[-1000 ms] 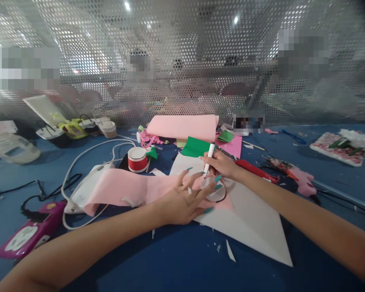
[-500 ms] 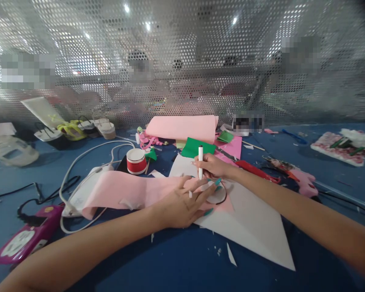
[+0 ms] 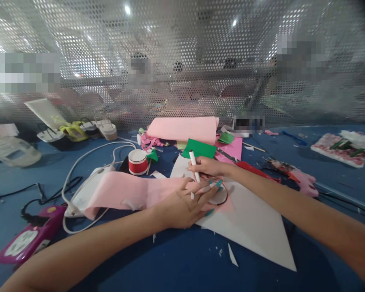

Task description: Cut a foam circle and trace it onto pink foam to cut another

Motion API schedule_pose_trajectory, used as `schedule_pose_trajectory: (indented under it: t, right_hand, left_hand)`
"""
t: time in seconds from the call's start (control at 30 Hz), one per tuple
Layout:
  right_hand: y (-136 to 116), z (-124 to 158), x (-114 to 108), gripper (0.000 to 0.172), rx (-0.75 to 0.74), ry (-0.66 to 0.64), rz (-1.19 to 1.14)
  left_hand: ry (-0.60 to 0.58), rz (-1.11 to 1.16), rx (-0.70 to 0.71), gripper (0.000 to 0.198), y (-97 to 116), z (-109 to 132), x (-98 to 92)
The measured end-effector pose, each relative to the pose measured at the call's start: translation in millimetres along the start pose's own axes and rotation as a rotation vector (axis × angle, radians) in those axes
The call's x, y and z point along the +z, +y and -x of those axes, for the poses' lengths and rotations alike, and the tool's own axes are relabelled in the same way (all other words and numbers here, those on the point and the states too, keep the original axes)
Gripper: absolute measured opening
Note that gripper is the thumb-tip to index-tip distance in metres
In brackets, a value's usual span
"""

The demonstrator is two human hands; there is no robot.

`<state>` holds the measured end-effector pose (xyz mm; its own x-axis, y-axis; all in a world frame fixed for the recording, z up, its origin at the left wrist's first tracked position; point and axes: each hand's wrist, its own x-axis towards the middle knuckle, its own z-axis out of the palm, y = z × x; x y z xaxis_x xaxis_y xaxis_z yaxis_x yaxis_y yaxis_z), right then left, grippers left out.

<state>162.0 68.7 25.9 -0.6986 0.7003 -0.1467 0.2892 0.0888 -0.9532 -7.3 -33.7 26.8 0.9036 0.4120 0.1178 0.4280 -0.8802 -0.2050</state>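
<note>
My right hand (image 3: 211, 166) is closed round a white marker (image 3: 194, 165), which leans with its dark end up and to the left. Its lower end goes behind the fingers of my other hand. My left hand (image 3: 184, 202) lies flat, fingers stretched, pressing a round white disc (image 3: 218, 197) onto a strip of pink paper (image 3: 121, 188). A dark curved line (image 3: 226, 196) runs along the disc's right edge. Between the left fingers shows a small white piece (image 3: 192, 196), too small to name. Under the pink strip lies a large white sheet (image 3: 255, 227).
A red-and-white tape roll (image 3: 138, 162) stands left of the sheet, near a white power strip (image 3: 85, 190) with cables. Behind are a pink paper roll (image 3: 182, 129) and green sheets (image 3: 199, 149). A pink glue gun (image 3: 302, 180) lies right, a purple device (image 3: 30, 235) left.
The marker has tipped over to the left and its lower end has moved slightly left behind my left fingers. My left hand keeps its place on the disc.
</note>
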Motion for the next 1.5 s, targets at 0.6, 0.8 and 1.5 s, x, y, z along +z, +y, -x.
schedule_pose_trajectory:
  t: [0.6, 0.8, 1.5]
  right_hand:
    - [-20.1, -14.0, 0.3, 0.019, 0.056, -0.282, 0.097]
    - [-8.6, -13.2, -3.0, 0.029, -0.065, -0.031, 0.070]
    - [-7.5, 154.6, 89.4, 0.017, -0.826, 0.673, 1.291]
  left_hand:
    - [0.048, 0.013, -0.014, 0.058, 1.0, 0.0, 1.0]
    - [0.004, 0.083, 0.001, 0.058, 0.0, -2.2, -1.5]
    - [-0.158, 0.645, 0.050, 0.107, -32.1, -15.4, -11.1]
